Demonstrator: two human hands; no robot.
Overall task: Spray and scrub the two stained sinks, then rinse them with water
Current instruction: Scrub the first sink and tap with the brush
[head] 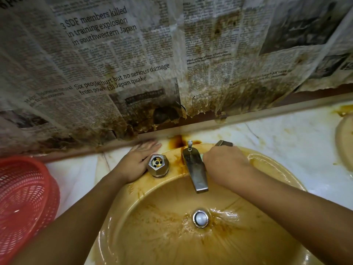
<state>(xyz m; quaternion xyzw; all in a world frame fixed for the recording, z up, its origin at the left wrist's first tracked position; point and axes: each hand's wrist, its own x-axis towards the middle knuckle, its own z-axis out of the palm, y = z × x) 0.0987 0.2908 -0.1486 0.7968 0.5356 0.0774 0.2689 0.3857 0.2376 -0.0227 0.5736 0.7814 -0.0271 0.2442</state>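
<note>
A tan oval sink (158,217) with brown stains and wet streaks fills the lower middle, with a chrome drain (200,219) at its bottom. A chrome faucet spout (194,169) juts over the basin, between a left knob (158,165) and a right knob (223,143). My left hand (136,161) lies flat on the counter beside the left knob, fingers straight. My right hand (224,165) is curled against the right side of the spout, gripping something pale green (202,156) that is mostly hidden. The rim of a second sink (342,142) shows at the far right.
A red mesh plastic basket (24,203) sits on the white marble counter (290,138) at the left. Stained, torn newspaper (118,73) covers the wall behind the faucet. Rust-brown stains (177,141) mark the counter behind the spout.
</note>
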